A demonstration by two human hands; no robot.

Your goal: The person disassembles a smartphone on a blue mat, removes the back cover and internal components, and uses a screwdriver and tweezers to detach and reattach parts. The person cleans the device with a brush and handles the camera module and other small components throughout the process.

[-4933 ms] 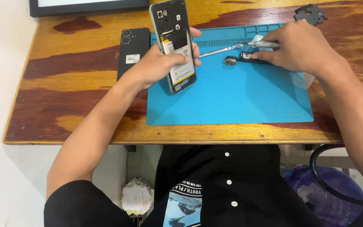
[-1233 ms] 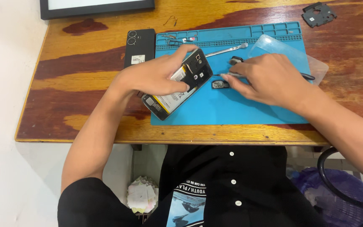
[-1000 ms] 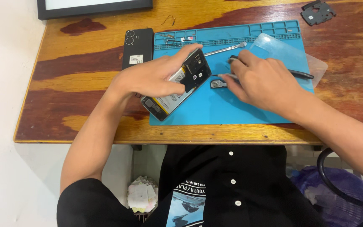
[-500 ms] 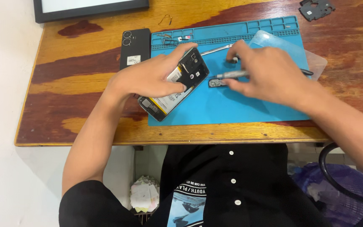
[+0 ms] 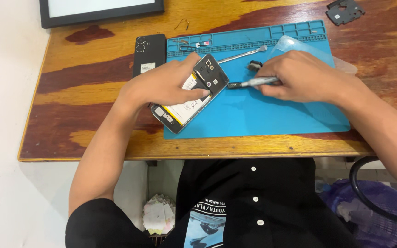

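While our left hand pinned the opened phone slanting across the blue mat's left edge at frame centre, our right hand gripped a screwdriver, tip pointing left, just beside the phone's top.

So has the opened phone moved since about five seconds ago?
Yes. The opened phone, then held upright over the blue mat, now lies flat across the mat's left edge under the left hand.
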